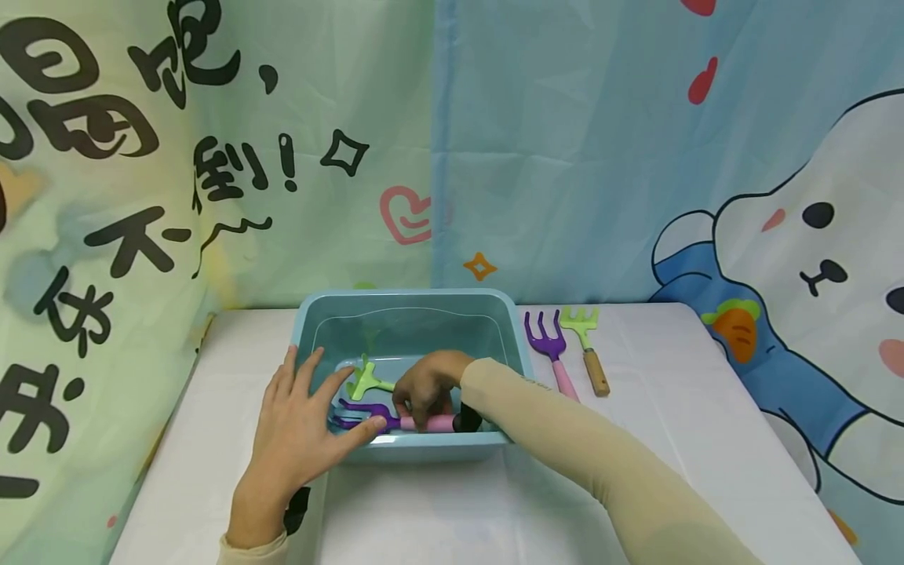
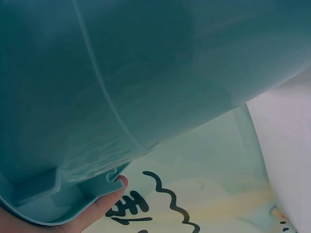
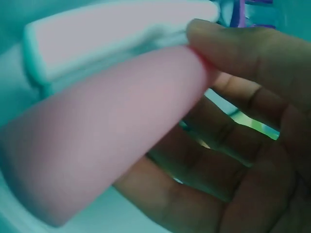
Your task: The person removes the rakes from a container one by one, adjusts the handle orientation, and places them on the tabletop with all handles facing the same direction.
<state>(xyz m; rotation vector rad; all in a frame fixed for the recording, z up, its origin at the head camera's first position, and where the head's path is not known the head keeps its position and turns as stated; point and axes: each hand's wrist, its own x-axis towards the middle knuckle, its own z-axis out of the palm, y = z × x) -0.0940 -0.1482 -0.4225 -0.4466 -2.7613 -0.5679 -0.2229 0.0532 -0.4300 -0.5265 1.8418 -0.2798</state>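
My right hand (image 1: 427,392) reaches down into a blue-green plastic bin (image 1: 413,297). Thumb and fingers hold the pink handle (image 3: 109,126) of a toy garden fork, seen close up in the right wrist view. Purple fork prongs (image 1: 356,416) show at the left end of that handle in the head view. Beside them in the bin lies a green toy rake (image 1: 363,380), partly hidden by the hand. The left hand (image 1: 300,424) lies over the bin's near left corner, fingers spread and thumb stretched along the front. One finger (image 2: 104,204) touches the rim in the left wrist view.
Right of the bin, a purple fork with a pink handle (image 1: 547,341) and a green rake with a wooden handle (image 1: 595,369) lie on the white table (image 1: 678,439). Printed curtains (image 1: 551,157) hang directly behind the table and along its left side.
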